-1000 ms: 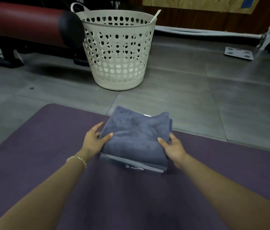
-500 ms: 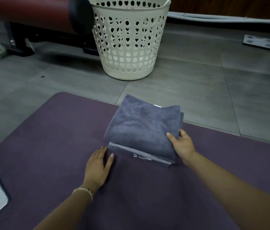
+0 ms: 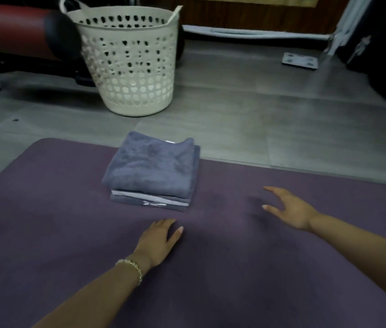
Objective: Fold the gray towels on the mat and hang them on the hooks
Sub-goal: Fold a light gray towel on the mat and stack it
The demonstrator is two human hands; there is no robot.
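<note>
Evidently folding looks done: the stack of folded gray terry towels (image 3: pixel 150 171) lies at the far edge of the purple foam mat (image 3: pixel 45 209), left hand (image 3: pixel 158 242) and right hand (image 3: pixel 291 211) open and empty over its middle; hanging remains.

Mat (image 3: pixel 45 209): one, purple.
Towels (image 3: pixel 150 171): one folded stack, at 12 o'clock on the mat; two or more layers show at its near edge, but the exact number cannot be told.
Hands: two, both bare; left hand (image 3: pixel 158 242) at 6 o'clock from the stack, right hand (image 3: pixel 289 209) at 4 o'clock.
Bracelet (image 3: pixel 131 268): one, beaded, on the left wrist.
Basket (image 3: pixel 128 67): one, cream, at 11 o'clock from the stack; two handles show, and its heart-shaped holes are too many to count.
Red roll (image 3: pixel 9 31): one, at 10 o'clock.
White plate (image 3: pixel 300 60): one, flat on the floor at 2 o'clock.
</note>
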